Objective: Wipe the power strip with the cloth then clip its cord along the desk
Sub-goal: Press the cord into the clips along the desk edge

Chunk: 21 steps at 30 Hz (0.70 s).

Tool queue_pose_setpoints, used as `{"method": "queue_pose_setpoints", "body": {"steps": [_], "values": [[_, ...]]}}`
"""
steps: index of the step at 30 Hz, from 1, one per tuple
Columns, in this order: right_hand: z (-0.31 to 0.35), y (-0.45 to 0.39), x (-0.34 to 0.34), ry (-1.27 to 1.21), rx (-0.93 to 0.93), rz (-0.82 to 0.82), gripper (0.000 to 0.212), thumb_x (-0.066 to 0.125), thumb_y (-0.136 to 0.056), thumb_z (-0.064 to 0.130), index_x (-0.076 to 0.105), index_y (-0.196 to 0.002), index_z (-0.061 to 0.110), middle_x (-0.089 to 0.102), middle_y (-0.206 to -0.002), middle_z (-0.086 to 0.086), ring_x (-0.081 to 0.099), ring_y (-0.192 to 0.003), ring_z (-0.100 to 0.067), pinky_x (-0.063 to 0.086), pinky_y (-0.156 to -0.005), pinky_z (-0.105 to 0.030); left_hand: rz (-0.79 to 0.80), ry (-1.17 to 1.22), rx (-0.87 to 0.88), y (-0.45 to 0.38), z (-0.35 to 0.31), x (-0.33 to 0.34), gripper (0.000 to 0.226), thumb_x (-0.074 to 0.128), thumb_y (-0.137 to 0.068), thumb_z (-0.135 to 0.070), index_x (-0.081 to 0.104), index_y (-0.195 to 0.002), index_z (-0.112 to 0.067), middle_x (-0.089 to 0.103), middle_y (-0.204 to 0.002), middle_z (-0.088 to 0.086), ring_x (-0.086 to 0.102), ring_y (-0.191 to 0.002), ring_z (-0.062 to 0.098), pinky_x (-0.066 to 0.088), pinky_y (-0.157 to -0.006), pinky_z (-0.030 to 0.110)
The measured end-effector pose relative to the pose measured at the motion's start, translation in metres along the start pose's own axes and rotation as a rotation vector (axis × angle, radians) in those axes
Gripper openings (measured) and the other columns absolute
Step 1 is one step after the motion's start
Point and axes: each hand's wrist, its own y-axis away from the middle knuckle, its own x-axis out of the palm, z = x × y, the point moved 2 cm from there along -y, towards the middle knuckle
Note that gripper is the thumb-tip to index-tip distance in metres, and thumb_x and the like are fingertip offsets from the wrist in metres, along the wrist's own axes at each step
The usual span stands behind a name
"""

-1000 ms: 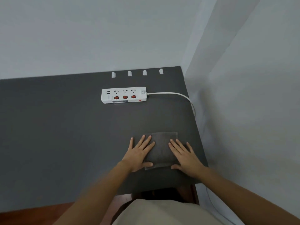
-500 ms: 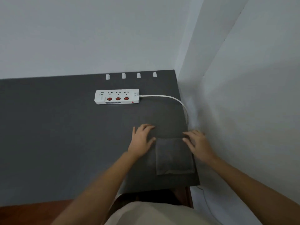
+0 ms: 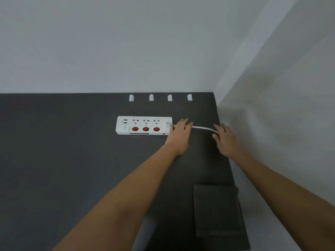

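Note:
A white power strip (image 3: 143,125) with three red switches lies flat on the dark desk (image 3: 63,160). Its white cord (image 3: 203,128) runs right toward the desk's edge. My left hand (image 3: 178,136) rests over the cord just right of the strip, fingers spread; whether it grips the cord I cannot tell. My right hand (image 3: 225,140) lies over the cord farther right, fingers apart. The folded grey cloth (image 3: 216,211) sits untouched at the desk's near right corner. Several white cable clips (image 3: 151,97) line the back edge.
A grey wall stands behind the desk and another close along its right side, forming a corner (image 3: 215,98). The desk's right edge (image 3: 230,160) drops off just beyond my right hand.
Both hands have left the cloth and reached forward to the cord beside the power strip. The cloth stays folded at the near right corner. The view has moved closer.

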Motion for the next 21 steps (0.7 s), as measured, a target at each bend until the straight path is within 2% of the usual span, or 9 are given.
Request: {"method": "queue_pose_setpoints", "body": {"steps": [1,3,5,8,10,12,14,17,21], "values": [[0.001,-0.007,0.003,0.015,0.019,0.002,0.034,0.043,-0.097,0.024,0.048,-0.130,0.016,0.052,-0.127,-0.025,0.046,-0.120,-0.042,0.039,-0.102,-0.050,0.028,0.005,0.048,-0.009,0.001,0.005,0.073,0.053,-0.089,-0.004,0.017,-0.152,-0.010,0.015,-0.161,0.014,0.009,-0.149,0.030,0.011,-0.120,0.053],[0.010,-0.018,0.003,-0.007,0.014,-0.004,0.017,0.044,-0.096,0.019,0.059,-0.104,0.014,0.061,-0.096,-0.024,0.058,-0.092,-0.042,0.044,-0.078,-0.041,0.076,0.046,0.092,-0.023,0.011,0.010,0.076,0.053,-0.089,-0.001,0.011,-0.153,-0.007,0.015,-0.161,0.016,0.009,-0.149,0.031,0.011,-0.121,0.051],[0.022,-0.026,0.003,-0.030,-0.003,0.006,0.016,0.045,-0.095,0.014,0.059,-0.088,0.011,0.060,-0.081,-0.023,0.058,-0.075,-0.039,0.039,-0.064,-0.034,0.071,0.056,0.087,-0.030,0.028,0.013,0.069,0.049,-0.092,-0.002,0.014,-0.152,-0.004,0.027,-0.155,0.020,0.022,-0.145,0.034,0.016,-0.120,0.044],[0.058,-0.037,0.005,-0.052,-0.085,-0.008,0.016,0.049,-0.094,0.014,0.061,-0.086,0.007,0.062,-0.077,-0.020,0.059,-0.070,-0.036,0.042,-0.064,-0.036,-0.057,0.090,0.005,-0.033,0.061,0.008,0.053,0.047,-0.095,-0.008,0.032,-0.145,-0.004,0.049,-0.135,0.019,0.047,-0.123,0.035,0.032,-0.109,0.039],[0.092,-0.049,0.009,-0.090,-0.160,0.006,0.013,0.054,-0.092,0.014,0.062,-0.084,0.007,0.066,-0.078,-0.017,0.062,-0.072,-0.035,0.045,-0.067,-0.037,-0.170,0.109,-0.053,-0.032,0.092,-0.002,0.035,0.045,-0.099,-0.017,0.048,-0.132,-0.007,0.056,-0.121,0.016,0.051,-0.108,0.033,0.037,-0.097,0.039],[0.132,-0.062,0.015,-0.174,-0.193,0.031,0.008,0.058,-0.090,0.014,0.061,-0.085,0.010,0.067,-0.078,-0.008,0.062,-0.073,-0.026,0.045,-0.069,-0.031,-0.246,0.090,-0.096,-0.028,0.129,-0.012,0.028,0.045,-0.100,-0.027,0.059,-0.116,-0.009,0.058,-0.110,0.015,0.053,-0.099,0.033,0.038,-0.089,0.040],[0.171,-0.074,0.022,-0.272,-0.195,0.044,0.005,0.060,-0.089,0.015,0.058,-0.086,0.012,0.062,-0.073,0.000,0.059,-0.068,-0.018,0.043,-0.068,-0.026,-0.308,0.101,-0.151,-0.022,0.167,-0.024,0.027,0.052,-0.096,-0.032,0.065,-0.101,-0.009,0.059,-0.100,0.015,0.054,-0.093,0.035,0.039,-0.085,0.041],[0.226,-0.093,0.035,-0.353,-0.206,0.038,0.010,0.064,-0.086,0.017,0.056,-0.084,0.012,0.060,-0.067,-0.001,0.055,-0.063,-0.017,0.040,-0.065,-0.024,-0.376,0.137,-0.235,-0.014,0.220,-0.045,0.027,0.063,-0.088,-0.037,0.068,-0.087,-0.010,0.060,-0.088,0.014,0.056,-0.085,0.035,0.041,-0.083,0.042],[0.274,-0.125,0.050,-0.418,-0.196,0.017,0.012,0.067,-0.083,0.019,0.057,-0.084,0.012,0.064,-0.074,-0.003,0.058,-0.073,-0.020,0.039,-0.070,-0.023,-0.388,0.194,-0.340,-0.017,0.267,-0.069,0.027,0.066,-0.087,-0.037,0.069,-0.087,-0.010,0.061,-0.090,0.015,0.056,-0.089,0.035,0.038,-0.086,0.041]]}}
